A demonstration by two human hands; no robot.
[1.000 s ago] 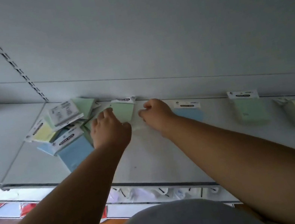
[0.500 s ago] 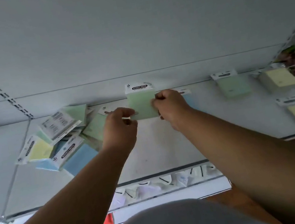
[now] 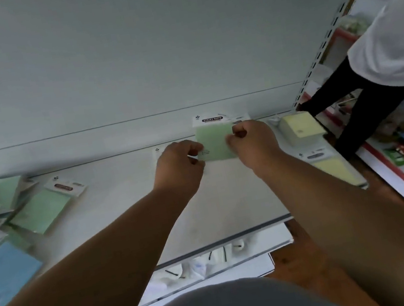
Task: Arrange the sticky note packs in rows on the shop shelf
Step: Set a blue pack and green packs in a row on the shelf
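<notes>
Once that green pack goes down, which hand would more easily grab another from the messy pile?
Probably the left hand. Both hands pinch the green pack, but the pile lies on the shelf's left side, nearer that arm. The right hand would have to cross over.

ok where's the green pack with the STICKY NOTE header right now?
Head view, right of centre: the green sticky note pack is held upright near the shelf's back wall, pinched between the left hand and right hand, left of the yellow pack.

A heap of packs (image 3: 4, 214) lies at the shelf's (image 3: 129, 206) left end, two packs (image 3: 301, 127) at its right, well apart.
</notes>
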